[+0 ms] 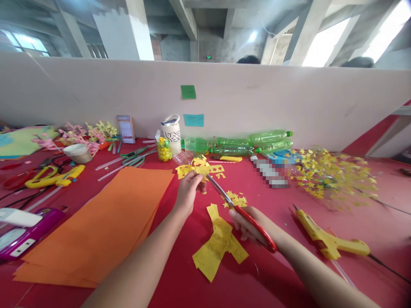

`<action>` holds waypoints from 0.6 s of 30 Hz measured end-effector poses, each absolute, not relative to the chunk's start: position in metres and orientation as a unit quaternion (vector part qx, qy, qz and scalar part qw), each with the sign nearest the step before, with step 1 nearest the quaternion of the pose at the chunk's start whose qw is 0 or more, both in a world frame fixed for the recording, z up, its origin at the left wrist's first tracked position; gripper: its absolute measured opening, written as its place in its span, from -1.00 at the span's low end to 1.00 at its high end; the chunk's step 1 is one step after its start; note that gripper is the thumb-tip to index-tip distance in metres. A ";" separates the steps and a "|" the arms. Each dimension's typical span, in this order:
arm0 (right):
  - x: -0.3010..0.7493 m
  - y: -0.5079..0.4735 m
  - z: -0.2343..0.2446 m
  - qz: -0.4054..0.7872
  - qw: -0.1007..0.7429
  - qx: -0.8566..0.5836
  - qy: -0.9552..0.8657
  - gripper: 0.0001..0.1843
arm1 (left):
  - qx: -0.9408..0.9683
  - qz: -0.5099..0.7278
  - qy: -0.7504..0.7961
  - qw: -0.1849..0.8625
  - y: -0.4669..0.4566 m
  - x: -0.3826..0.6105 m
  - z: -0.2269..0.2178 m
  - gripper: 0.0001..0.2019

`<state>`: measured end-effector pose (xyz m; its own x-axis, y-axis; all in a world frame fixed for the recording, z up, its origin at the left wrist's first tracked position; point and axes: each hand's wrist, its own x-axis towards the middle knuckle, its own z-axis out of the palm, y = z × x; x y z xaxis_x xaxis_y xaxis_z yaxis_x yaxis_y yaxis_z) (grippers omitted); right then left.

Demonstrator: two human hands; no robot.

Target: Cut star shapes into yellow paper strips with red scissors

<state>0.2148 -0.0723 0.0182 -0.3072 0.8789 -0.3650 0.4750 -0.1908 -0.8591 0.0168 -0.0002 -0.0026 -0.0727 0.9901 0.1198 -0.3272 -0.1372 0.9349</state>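
Note:
My left hand pinches a piece of yellow paper between thumb and fingers. In my right hand is a pair of scissors with red handles, its blades pointing at the held paper. Whether the blades touch the paper I cannot tell. Below the blades lies a small pile of cut yellow stars. Nearer me, several yellow paper strips with faint marks lie crossed over one another. Behind my left hand are yellow scraps with star-shaped holes.
Orange sheets lie at the left. A yellow glue gun rests at the right, and another glue gun at the left. Green plastic bottles, a white tumbler and a yellow cutter knife line the back. Yellow star sprays spread at the right.

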 end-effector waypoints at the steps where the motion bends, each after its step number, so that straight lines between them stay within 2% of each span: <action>1: 0.215 -0.072 0.019 0.535 0.189 -0.555 -0.609 -0.53 | 0.432 0.620 0.389 0.526 0.000 0.017 -0.002 -0.84; 11: 0.211 -0.072 0.022 0.537 0.180 -0.572 -0.593 -0.50 | 0.424 0.622 0.391 0.530 0.000 0.016 -0.002 -0.82; 18: 0.206 -0.074 0.023 0.548 0.224 -0.564 -0.575 -0.47 | 0.393 0.593 0.331 0.620 -0.005 0.019 -0.001 -0.79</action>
<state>0.2062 -0.0745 0.0233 -0.2632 0.8951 -0.3600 0.4028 -0.2371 -0.8840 0.0185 -0.0051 -0.0007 0.0786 0.9954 0.0556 -0.4752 -0.0116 0.8798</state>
